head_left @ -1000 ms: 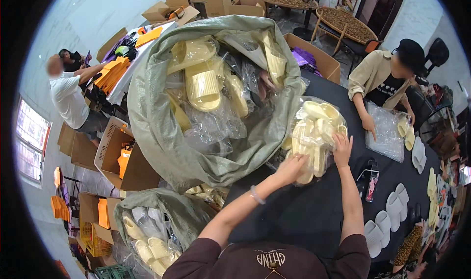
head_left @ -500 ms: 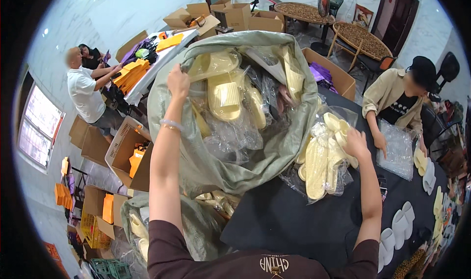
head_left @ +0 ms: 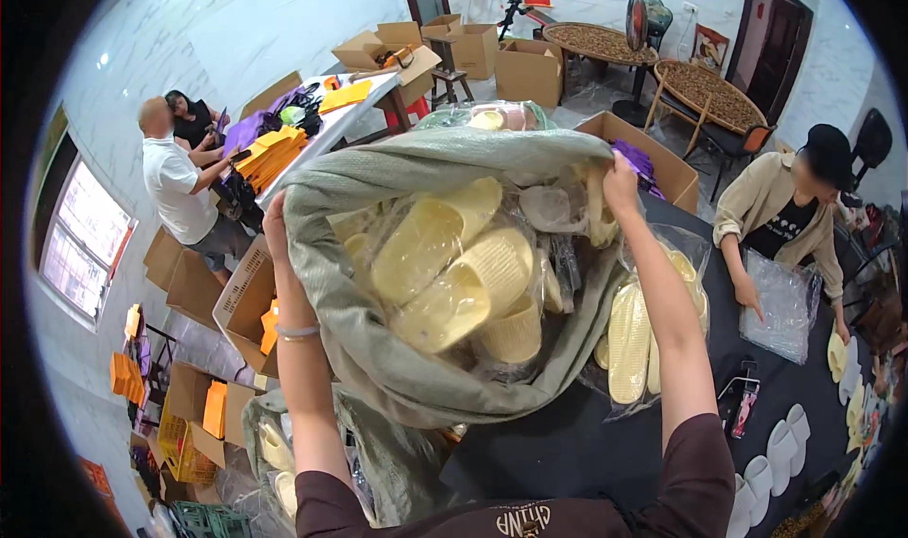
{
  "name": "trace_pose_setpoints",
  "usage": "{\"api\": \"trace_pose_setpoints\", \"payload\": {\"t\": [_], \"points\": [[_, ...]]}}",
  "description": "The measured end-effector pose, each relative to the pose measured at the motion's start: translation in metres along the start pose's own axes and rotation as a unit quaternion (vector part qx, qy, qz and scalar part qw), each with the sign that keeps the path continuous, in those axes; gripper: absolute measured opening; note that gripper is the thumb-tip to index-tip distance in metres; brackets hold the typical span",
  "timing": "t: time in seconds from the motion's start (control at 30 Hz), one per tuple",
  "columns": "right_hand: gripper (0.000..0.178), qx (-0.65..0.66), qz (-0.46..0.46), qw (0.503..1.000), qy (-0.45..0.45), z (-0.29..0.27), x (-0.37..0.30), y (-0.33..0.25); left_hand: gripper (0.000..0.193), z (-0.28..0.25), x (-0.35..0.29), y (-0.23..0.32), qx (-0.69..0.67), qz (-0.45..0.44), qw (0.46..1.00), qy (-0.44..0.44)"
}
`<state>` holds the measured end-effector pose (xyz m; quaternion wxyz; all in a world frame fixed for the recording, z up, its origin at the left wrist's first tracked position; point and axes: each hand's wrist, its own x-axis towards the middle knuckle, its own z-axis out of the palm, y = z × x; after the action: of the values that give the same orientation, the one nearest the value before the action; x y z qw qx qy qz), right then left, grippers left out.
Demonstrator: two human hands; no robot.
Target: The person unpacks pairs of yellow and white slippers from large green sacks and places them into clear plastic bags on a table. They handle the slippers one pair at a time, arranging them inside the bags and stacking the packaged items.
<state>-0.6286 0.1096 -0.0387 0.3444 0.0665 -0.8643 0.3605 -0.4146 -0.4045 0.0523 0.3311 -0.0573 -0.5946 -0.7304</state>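
A large grey-green woven sack stands in front of me with its mouth facing up. Inside lie several pale yellow slippers in clear plastic bags. My left hand grips the sack's left rim, its fingers partly hidden by the fabric. On the opposite side my right hand is closed on the right rim. Next to the sack, below my right forearm, more yellow slippers in clear bags rest on the black-covered table.
At right a person in a black cap handles clear plastic packaging. White slippers line the table's right side. A second sack sits below. Two people stand at a table with orange packets. Cardboard boxes stand behind.
My right hand has left the bagged slippers on the table and taken the sack's right rim. My left hand has shifted lower left along the rim. The slippers inside have shifted.
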Motion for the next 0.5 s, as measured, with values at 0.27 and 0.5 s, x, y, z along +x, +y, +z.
{"api": "trace_pose_setpoints", "payload": {"t": [0.27, 0.5], "points": [[0.02, 0.571, 0.355, 0.68, -0.292, -0.034, 0.082, 0.002, 0.031, 0.028, 0.062, 0.016, -0.16, -0.157, 0.974, -0.006], [0.041, -0.3, 0.04, 0.951, -0.066, -0.025, 0.013, 0.036, 0.028, 0.026, 0.065, -0.103, 0.622, 0.042, 0.782, -0.012]]}}
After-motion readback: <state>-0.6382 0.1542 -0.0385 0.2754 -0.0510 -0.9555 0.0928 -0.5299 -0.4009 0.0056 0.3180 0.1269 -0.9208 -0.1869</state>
